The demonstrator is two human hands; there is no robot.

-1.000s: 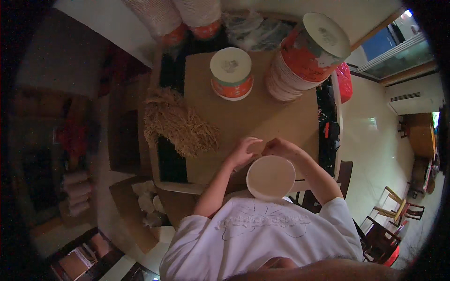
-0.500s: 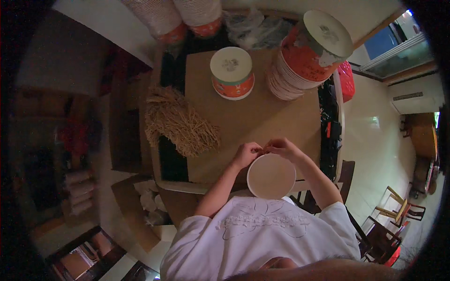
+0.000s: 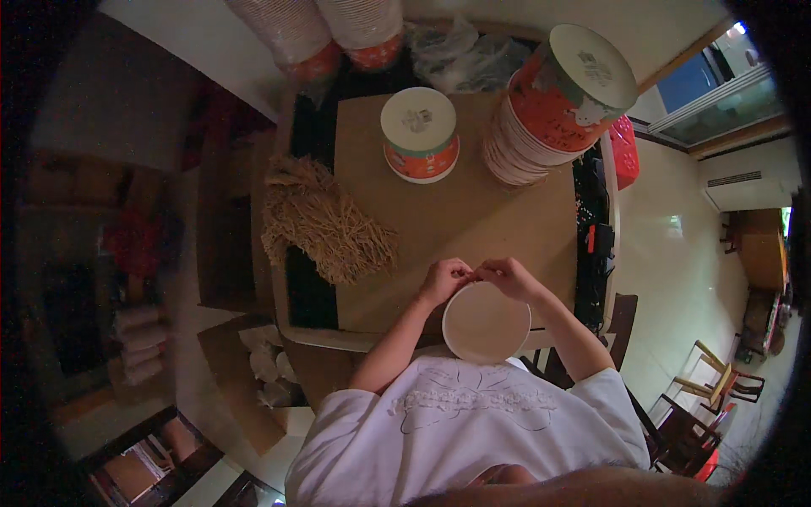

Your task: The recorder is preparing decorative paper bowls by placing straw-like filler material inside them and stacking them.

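Drawn together since a second ago, by far rim of white tub (image 3: 487, 325): left hand (image 3: 445, 280), right hand (image 3: 507, 276); cannot tell whether clamped; tub at table's (image 3: 325, 340) near edge; seemingly close fingerwork

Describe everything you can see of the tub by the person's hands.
The tub is round, with a plain pale inside and thin whitish rim, possibly coated paper. Its open mouth faces the camera; its outer wall is hidden. It shows between the table and white shirt. Left hand and right hand meet at its far rim; their exact grip is unclear.
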